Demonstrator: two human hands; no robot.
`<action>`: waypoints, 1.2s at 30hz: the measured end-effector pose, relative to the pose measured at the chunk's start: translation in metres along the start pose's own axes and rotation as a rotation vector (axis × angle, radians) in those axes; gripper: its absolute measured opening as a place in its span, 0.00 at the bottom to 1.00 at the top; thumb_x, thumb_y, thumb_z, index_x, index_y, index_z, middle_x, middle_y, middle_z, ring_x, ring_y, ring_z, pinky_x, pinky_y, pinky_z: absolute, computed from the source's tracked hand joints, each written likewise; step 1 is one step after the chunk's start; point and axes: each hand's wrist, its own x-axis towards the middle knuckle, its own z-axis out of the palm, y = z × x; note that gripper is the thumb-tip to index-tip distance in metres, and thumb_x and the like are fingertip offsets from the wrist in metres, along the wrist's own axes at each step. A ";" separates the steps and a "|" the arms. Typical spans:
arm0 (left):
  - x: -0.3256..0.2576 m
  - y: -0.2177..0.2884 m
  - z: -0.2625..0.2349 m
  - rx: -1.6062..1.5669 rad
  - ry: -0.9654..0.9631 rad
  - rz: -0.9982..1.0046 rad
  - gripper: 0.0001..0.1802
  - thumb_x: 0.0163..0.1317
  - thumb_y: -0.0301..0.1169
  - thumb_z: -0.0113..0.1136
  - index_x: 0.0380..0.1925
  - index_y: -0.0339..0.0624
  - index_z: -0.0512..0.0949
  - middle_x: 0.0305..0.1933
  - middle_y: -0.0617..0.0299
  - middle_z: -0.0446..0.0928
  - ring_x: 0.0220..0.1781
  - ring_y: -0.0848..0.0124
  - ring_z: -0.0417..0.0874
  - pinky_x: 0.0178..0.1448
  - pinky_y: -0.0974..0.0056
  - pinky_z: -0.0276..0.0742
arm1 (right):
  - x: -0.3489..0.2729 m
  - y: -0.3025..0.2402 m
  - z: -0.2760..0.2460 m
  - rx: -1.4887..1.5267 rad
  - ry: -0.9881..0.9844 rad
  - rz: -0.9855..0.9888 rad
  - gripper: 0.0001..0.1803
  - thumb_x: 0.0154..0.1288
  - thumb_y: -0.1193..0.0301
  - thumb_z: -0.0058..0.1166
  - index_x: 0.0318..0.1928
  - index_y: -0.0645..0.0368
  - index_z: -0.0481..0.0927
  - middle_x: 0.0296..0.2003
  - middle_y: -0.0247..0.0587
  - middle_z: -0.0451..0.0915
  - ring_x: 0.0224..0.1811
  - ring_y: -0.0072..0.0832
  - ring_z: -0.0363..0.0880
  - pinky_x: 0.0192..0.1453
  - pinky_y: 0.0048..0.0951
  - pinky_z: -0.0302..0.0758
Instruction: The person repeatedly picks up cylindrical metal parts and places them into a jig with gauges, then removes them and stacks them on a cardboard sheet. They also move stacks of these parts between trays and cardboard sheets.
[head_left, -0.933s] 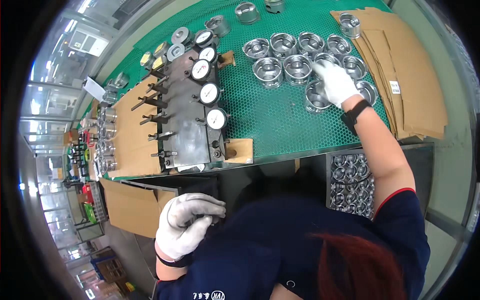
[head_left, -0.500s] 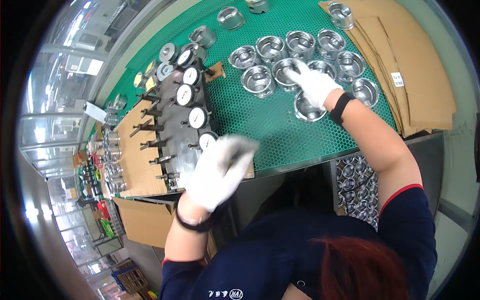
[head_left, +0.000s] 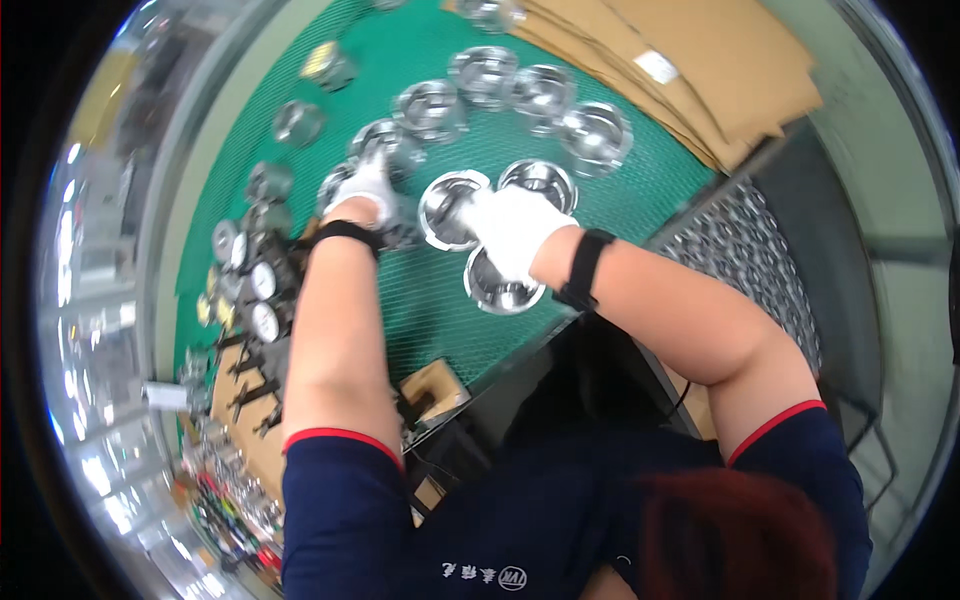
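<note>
Several silvery metal pistons stand on the green mat (head_left: 390, 300), hollow ends up. My right hand (head_left: 515, 230), in a white glove, has its fingers closed at the rim of one piston (head_left: 450, 205). Another piston (head_left: 542, 180) stands right behind that hand, and a third piston (head_left: 500, 290) is partly under it on the near side. My left hand (head_left: 363, 190), also gloved, reaches in among the left-hand pistons. Beside its fingertips is a piston (head_left: 392, 142). Motion smears the left fingers, so their grip is unclear.
Dial gauges (head_left: 264, 300) on a dark fixture stand at the left. Flattened cardboard (head_left: 690, 60) lies at the far right. Many more pistons (head_left: 740, 250) fill a container at the right, below the mat's edge. A small brown block (head_left: 435, 388) sits near the front edge.
The view has turned, shifting gauges and pistons leftward in the picture. My left hand has moved from beside the gauges to the pistons. My right hand stays among the pistons.
</note>
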 end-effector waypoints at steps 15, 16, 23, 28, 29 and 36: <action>-0.003 0.013 0.035 0.095 0.108 0.088 0.33 0.57 0.22 0.62 0.65 0.40 0.69 0.57 0.45 0.81 0.59 0.51 0.84 0.62 0.53 0.79 | -0.577 0.024 0.013 -0.134 0.324 1.451 0.27 0.47 0.66 0.70 0.50 0.60 0.79 0.45 0.56 0.83 0.49 0.53 0.82 0.54 0.45 0.79; 0.014 -0.011 0.049 0.207 0.102 0.076 0.28 0.65 0.28 0.60 0.65 0.36 0.70 0.61 0.50 0.80 0.61 0.57 0.81 0.64 0.56 0.78 | -0.610 0.025 0.019 -0.189 0.359 1.488 0.25 0.47 0.68 0.69 0.49 0.60 0.80 0.44 0.55 0.84 0.47 0.54 0.83 0.52 0.45 0.80; -0.102 0.083 0.075 0.173 0.124 0.052 0.35 0.59 0.26 0.62 0.69 0.30 0.68 0.58 0.44 0.81 0.60 0.56 0.83 0.66 0.61 0.75 | -0.767 0.073 0.079 0.202 0.269 1.622 0.27 0.55 0.68 0.63 0.55 0.68 0.79 0.47 0.59 0.84 0.51 0.49 0.84 0.57 0.40 0.80; -0.205 0.162 0.088 -0.012 0.130 0.299 0.30 0.66 0.23 0.53 0.69 0.28 0.66 0.57 0.44 0.81 0.58 0.58 0.84 0.62 0.58 0.80 | -0.798 0.152 0.140 0.460 0.142 1.357 0.26 0.55 0.69 0.61 0.55 0.68 0.78 0.46 0.63 0.84 0.51 0.55 0.84 0.60 0.43 0.79; -0.237 0.199 0.087 -0.335 0.034 0.287 0.29 0.67 0.24 0.53 0.68 0.30 0.66 0.58 0.45 0.80 0.58 0.58 0.84 0.62 0.56 0.81 | -0.791 0.163 0.146 0.489 0.150 1.302 0.27 0.55 0.68 0.60 0.55 0.68 0.78 0.46 0.64 0.84 0.52 0.56 0.84 0.59 0.44 0.79; -0.331 0.402 0.158 -1.255 -0.708 0.200 0.27 0.79 0.45 0.36 0.65 0.36 0.67 0.58 0.47 0.78 0.54 0.57 0.85 0.58 0.52 0.85 | -0.747 0.223 0.204 0.584 -0.239 1.182 0.37 0.51 0.61 0.62 0.61 0.68 0.77 0.55 0.63 0.82 0.57 0.52 0.83 0.61 0.42 0.79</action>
